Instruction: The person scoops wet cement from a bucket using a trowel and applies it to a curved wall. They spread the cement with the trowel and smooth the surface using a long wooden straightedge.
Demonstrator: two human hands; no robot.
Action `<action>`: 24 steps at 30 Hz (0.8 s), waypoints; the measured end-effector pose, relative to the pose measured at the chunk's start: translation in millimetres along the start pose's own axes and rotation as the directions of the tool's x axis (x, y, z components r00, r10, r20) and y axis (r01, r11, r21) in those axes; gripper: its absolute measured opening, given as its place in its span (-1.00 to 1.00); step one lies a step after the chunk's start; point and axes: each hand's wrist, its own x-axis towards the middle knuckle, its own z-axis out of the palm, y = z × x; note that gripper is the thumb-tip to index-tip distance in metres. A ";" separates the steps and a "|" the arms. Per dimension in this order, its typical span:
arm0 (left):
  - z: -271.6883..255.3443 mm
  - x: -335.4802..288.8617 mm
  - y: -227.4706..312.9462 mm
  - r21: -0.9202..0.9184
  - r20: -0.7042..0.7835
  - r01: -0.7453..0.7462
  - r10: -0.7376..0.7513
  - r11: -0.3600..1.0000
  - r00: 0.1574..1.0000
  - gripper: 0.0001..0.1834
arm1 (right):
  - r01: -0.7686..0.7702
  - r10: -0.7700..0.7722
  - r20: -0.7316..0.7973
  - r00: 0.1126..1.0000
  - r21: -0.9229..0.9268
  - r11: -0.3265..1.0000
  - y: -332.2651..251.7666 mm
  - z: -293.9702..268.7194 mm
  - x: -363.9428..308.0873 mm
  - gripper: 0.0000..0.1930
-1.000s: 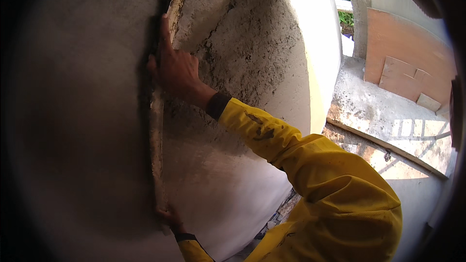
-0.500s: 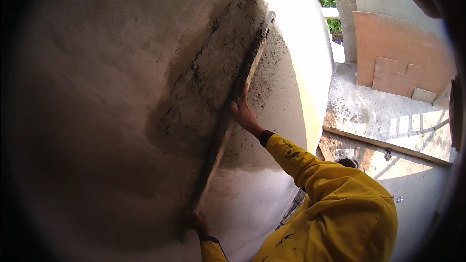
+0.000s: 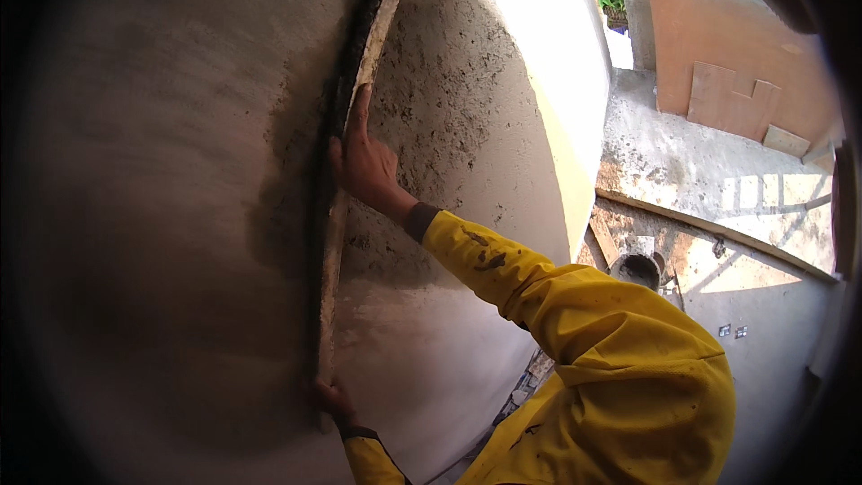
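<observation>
Against the plastered wall (image 3: 171, 171): one long straightedge (image 3: 331, 296), standing lengthwise up the face, slightly bowed in the fisheye view; its lower end is near the bottom of the picture and its upper end reaches the top edge.
Right hand (image 3: 370, 166): gripping the bar about mid-length, index finger laid along it, thumb at its left side.
Left hand (image 3: 336, 401): closed around the bar near its lower end; individual fingers not clear.
Working advice: judged as levelling plaster, the step calls for equal pressure from both hands, the edge flat to the face, and a steady stroke; a tilted bar could gouge the mix.
Rough patch (image 3: 440, 81): one, pitted, right of the bar; hollows there would probably need filling before a further pass.
Hands and tool, count: two hands, one straightedge.
Sheet material, count: one large orange-brown panel (image 3: 745, 36), one notched piece (image 3: 723, 99) and one small pale offcut (image 3: 786, 141), leaning together.
Bucket (image 3: 637, 271): one, dark inside; contents cannot be told.
Wall fittings (image 3: 725, 330): two, small, side by side; type unclear.
</observation>
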 end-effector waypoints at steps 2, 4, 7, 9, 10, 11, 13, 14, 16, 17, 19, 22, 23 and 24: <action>4.9 -3.2 3.4 0.038 0.027 -0.079 0.078 0.996 0.997 -0.47 | -0.067 0.065 -0.033 0.997 -0.038 0.997 16.3 -2.8 1.2 0.07; 7.3 -15.1 12.8 0.083 -0.030 -0.195 0.198 0.977 0.980 -0.41 | -0.204 0.205 0.053 0.977 -0.013 0.979 48.9 -10.3 -6.9 0.04; -0.9 -6.2 56.6 0.159 0.391 -0.122 0.051 0.980 0.919 -0.33 | -0.205 0.207 -0.026 0.978 0.074 0.976 140.0 -20.1 -17.7 -0.01; 18.6 -20.7 53.6 0.025 0.277 -0.252 0.235 0.968 0.932 -0.30 | -0.159 0.164 -0.084 0.983 0.067 0.985 204.4 -11.0 -21.5 -0.02; 25.0 -31.6 51.3 -0.040 0.216 -0.315 0.316 0.948 0.924 -0.28 | -0.166 0.170 -0.080 0.982 0.058 0.984 216.6 -10.5 -20.2 -0.02; 25.7 -32.2 61.8 -0.065 0.246 -0.278 0.286 0.958 0.926 -0.28 | -0.170 0.174 -0.086 0.981 0.043 0.984 229.7 -13.9 -17.5 -0.03; 19.6 -9.9 100.7 -0.113 0.300 -0.204 0.229 0.972 0.926 -0.29 | -0.157 0.159 -0.102 0.982 0.030 0.987 237.2 -21.2 -10.7 -0.03; 16.2 -5.9 101.5 -0.135 0.271 -0.223 0.253 0.965 0.929 -0.31 | -0.116 0.116 -0.135 0.984 0.007 0.993 239.9 -21.2 -5.8 -0.02; 17.3 12.5 101.3 -0.189 0.190 -0.275 0.310 0.943 0.932 -0.34 | 0.004 -0.014 -0.211 0.977 -0.047 0.999 237.9 -14.7 -7.1 -0.01; 25.5 -10.3 60.9 -0.142 0.193 -0.213 0.238 0.967 0.952 -0.36 | -0.022 0.023 -0.149 0.989 0.009 1.000 215.7 -1.7 -20.5 0.01; 35.0 -65.8 -19.2 -0.043 0.196 -0.077 0.084 0.996 0.977 -0.41 | -0.092 0.094 -0.007 0.996 0.113 0.989 168.3 21.9 -51.3 0.03; 11.4 -68.7 -30.5 -0.002 0.224 -0.012 0.012 1.000 0.974 -0.47 | -0.271 0.261 0.141 0.955 0.058 0.961 117.3 17.9 -72.8 0.06; 4.5 -67.5 -33.2 0.055 0.234 -0.079 0.064 0.995 0.970 -0.46 | -0.334 0.319 0.205 0.925 0.043 0.942 110.8 15.8 -73.6 0.07; 0.5 -67.9 -33.7 0.114 0.249 -0.145 0.113 0.983 0.962 -0.45 | -0.287 0.279 0.139 0.950 0.047 0.957 121.5 17.5 -72.1 0.06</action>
